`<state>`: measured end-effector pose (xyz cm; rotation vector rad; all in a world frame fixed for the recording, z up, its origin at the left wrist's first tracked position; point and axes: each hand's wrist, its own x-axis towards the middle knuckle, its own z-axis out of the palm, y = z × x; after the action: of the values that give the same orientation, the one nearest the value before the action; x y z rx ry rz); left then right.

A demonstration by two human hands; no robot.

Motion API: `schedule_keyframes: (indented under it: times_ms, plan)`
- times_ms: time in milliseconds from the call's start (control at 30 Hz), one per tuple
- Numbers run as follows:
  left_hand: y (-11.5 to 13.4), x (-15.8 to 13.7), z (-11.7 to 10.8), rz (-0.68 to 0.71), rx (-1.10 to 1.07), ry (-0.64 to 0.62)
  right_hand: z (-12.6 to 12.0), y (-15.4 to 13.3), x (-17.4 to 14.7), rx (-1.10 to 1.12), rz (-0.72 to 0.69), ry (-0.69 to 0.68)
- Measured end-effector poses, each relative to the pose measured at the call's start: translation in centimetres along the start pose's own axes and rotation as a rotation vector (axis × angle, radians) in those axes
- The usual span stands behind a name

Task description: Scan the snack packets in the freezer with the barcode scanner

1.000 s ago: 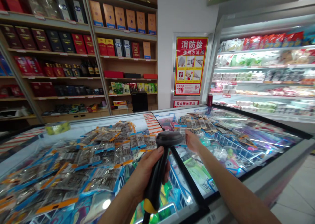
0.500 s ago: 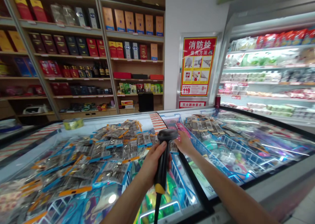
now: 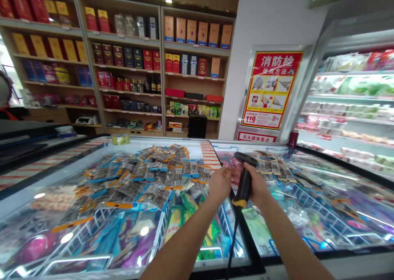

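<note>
A black barcode scanner (image 3: 244,185) with a yellow band and a trailing cable stands upright in my right hand (image 3: 257,185), fingers wrapped around its handle. Beside it, my left hand (image 3: 220,183) is closed with its fingertips at a pink packet (image 3: 235,171). The scanner partly covers that packet, so the grip is only partly visible. Both hands are above the divider between two glass-topped freezers. Flat clear packets (image 3: 160,165) with blue and orange edges lie spread to the left of my left hand. More such packets (image 3: 273,165) lie to the right of the scanner.
Under the glass, wire baskets (image 3: 163,226) hold colourful bags. A roll of yellowish tape (image 3: 120,139) sits on the freezer's far edge. Behind stand shelves of boxes (image 3: 129,58), a red fire-hydrant poster (image 3: 271,89) and a lit refrigerated display (image 3: 353,107) at right.
The scanner has passed from my left hand to my right. My left hand is now at the pink packet, where my right hand was before. The view has turned left.
</note>
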<state>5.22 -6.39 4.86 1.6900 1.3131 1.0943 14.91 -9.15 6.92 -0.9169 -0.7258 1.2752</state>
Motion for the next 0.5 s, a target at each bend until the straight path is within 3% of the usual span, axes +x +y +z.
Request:
schedule_keyframes:
  times_ms: [67,133,300,500]
  plan:
    - [-0.8,0.9,0.4,-0.016,0.316,0.076,-0.6,-1.3,0.8,-0.012,0.017,0.031]
    - [-1.8,1.5,0.9,-0.033,0.48,0.111,-1.1,-2.3,1.0,-0.048,0.032,0.041]
    - [-3.5,2.5,1.0,-0.1,0.481,0.121,-1.4,-2.2,-0.3,-0.149,0.103,-0.048]
    - [-5.3,4.2,-1.7,-0.128,0.257,0.118,-2.0,-1.2,-3.9,-0.278,0.2,-0.198]
